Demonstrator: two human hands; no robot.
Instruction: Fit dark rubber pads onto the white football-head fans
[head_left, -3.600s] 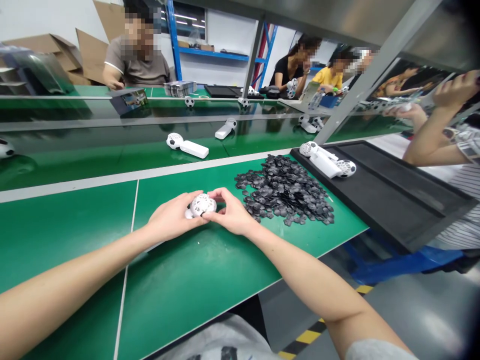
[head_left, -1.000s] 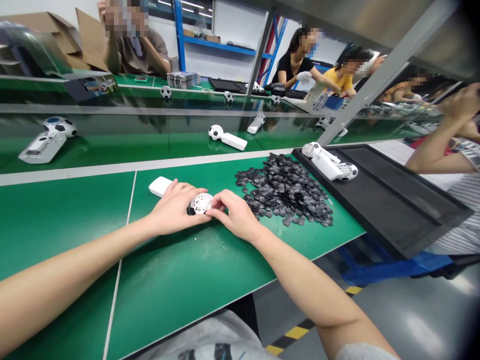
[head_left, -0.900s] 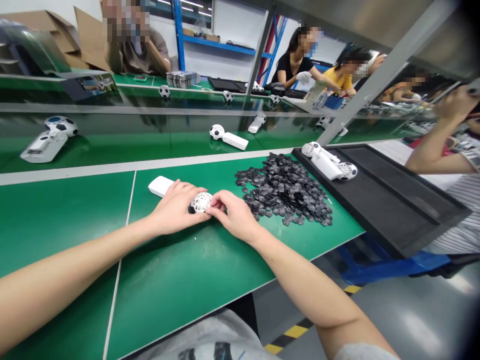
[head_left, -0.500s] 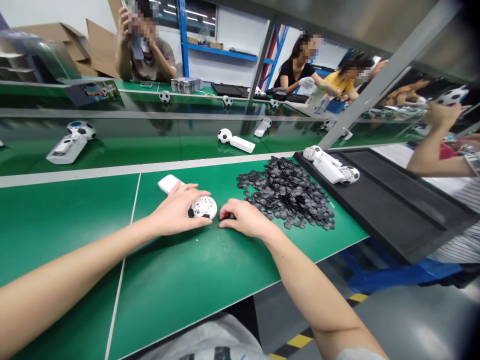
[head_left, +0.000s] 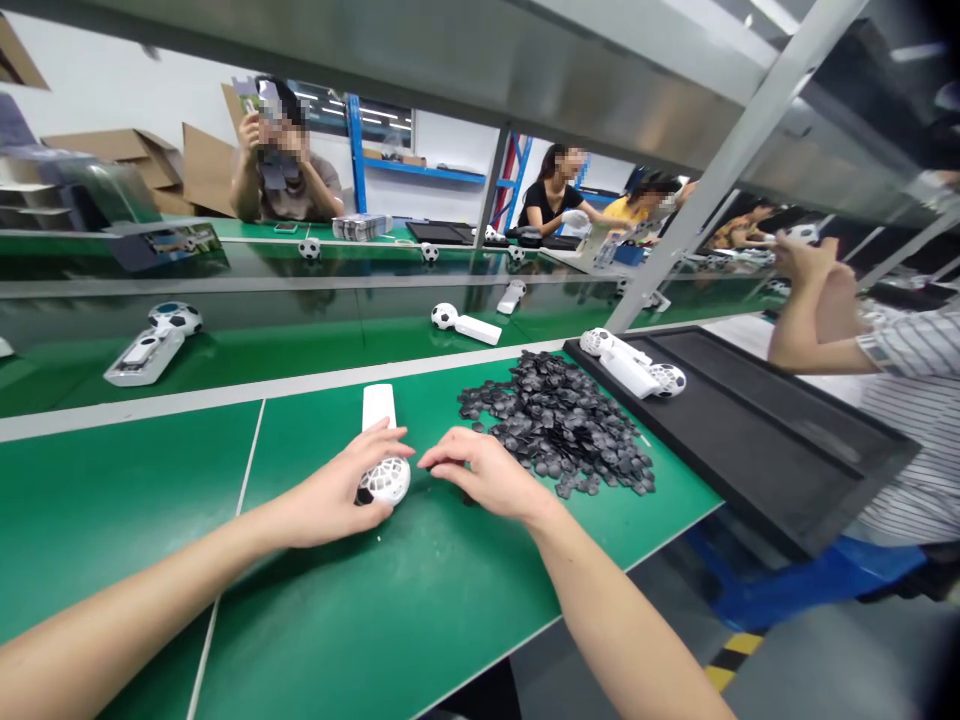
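Observation:
My left hand is curled around the ball-shaped head of a white handheld fan, its thumb and fingers gripping the sides. The head has an open white grille and a black patch by my fingers; the white handle points away from me. Just right of the ball, my right hand has its thumb and forefinger pinched together, apart from the fan. Whatever sits between those fingertips is too small to make out. Beyond it lies a heap of small black plastic pieces on the green table.
Two white football-headed fans lie on a black tray at the right. Another fan and a fan rest on the green conveyor. Several co-workers sit around; a striped sleeve is at the right. A grey post slants upward.
The fan has turned so its handle points more directly away from me. My left hand has turned with it, and my right fingers have closed into a tighter pinch. The camera view has tilted.

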